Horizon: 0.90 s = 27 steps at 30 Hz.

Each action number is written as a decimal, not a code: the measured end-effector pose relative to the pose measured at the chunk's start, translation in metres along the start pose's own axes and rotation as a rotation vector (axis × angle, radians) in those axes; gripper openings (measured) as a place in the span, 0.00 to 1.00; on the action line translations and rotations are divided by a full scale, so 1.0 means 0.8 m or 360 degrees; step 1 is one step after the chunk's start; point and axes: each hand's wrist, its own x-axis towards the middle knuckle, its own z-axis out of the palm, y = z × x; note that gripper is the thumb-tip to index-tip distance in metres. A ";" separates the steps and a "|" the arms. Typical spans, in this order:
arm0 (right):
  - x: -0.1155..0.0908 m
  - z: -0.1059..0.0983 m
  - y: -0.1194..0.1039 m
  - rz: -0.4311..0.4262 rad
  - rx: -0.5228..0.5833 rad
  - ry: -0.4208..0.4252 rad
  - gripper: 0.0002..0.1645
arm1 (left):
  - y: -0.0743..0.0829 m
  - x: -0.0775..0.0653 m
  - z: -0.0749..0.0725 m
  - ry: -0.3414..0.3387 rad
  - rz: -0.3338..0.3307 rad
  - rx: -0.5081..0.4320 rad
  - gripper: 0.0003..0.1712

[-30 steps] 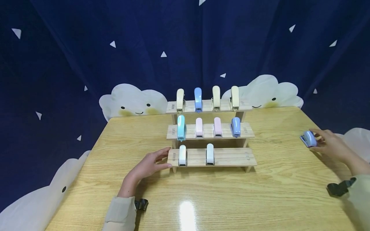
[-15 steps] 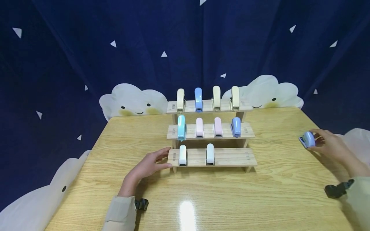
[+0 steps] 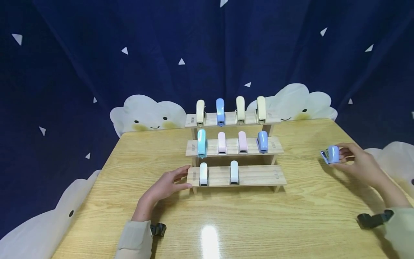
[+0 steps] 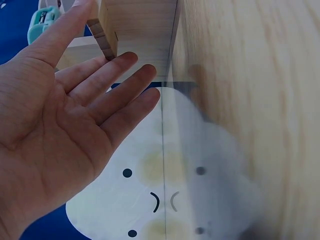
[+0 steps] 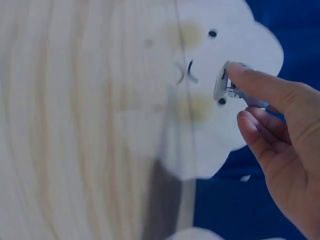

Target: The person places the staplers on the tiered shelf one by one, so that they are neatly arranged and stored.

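Note:
My right hand (image 3: 357, 162) pinches a small blue stapler (image 3: 333, 154) above the table at the right; in the right wrist view the stapler (image 5: 226, 82) sits between thumb and fingers. With fingers nearly straight, my left hand (image 3: 168, 185) touches the left end of a three-tier wooden rack (image 3: 258, 176), thumb at the bottom shelf's front corner. Two white staplers (image 3: 203, 174) stand on that bottom shelf. The middle shelf bears a turquoise stapler (image 3: 202, 143), two pink staplers (image 3: 221, 143) and a blue stapler (image 3: 263, 141). Cream staplers (image 3: 240, 109) and another blue stapler (image 3: 220, 111) line the top.
The rack stands on a light wooden table (image 3: 242, 223). Behind it hangs a dark blue curtain (image 3: 155, 43) with white triangles and smiling clouds. A black wrist camera (image 3: 375, 219) is strapped at the right sleeve.
My right hand has carried the blue stapler leftward, towards the rack, turning it a little on the way. My left hand has stayed at the rack's left end.

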 end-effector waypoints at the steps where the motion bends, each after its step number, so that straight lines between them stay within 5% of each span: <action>1: 0.000 0.001 -0.007 -0.0022 0.0017 0.0017 0.39 | 0.000 0.000 0.000 0.0002 -0.0001 0.0002 0.44; 19: 0.000 0.029 -0.158 -0.0411 0.0001 0.0022 0.44 | 0.001 0.000 0.001 -0.0004 0.0009 0.0006 0.45; 27: 0.007 0.058 -0.198 -0.0557 0.0018 -0.0104 0.40 | 0.000 0.001 0.001 -0.0002 0.0011 0.0017 0.45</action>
